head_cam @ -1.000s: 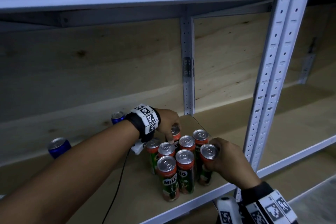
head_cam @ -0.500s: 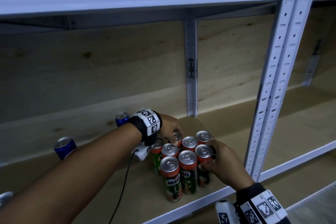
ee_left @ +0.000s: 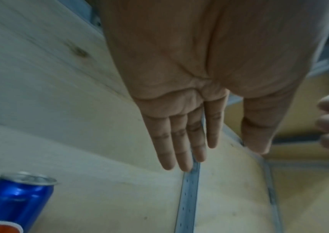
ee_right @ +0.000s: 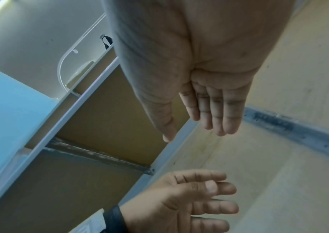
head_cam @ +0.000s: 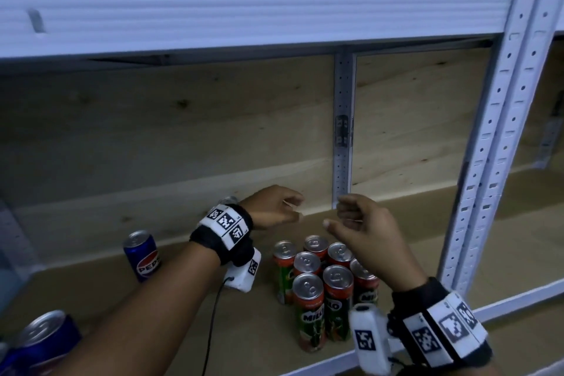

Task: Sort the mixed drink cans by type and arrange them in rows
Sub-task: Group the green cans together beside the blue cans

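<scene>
1. Milo cans [head_cam: 323, 290] are packed upright at the shelf [head_cam: 244, 330] front, 6 o'clock.
2. Both my grips hover over them empty, fingers loose: left hand [head_cam: 271, 208], right hand [head_cam: 363, 232].
3. Pepsi can [head_cam: 142, 255] at 9 o'clock is probably light, slick and dentable, so I'd wrap the body mid-height.

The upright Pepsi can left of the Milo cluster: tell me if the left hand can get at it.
Probably yes. The left hand is empty, and nothing stands between it and the Pepsi can.
</scene>
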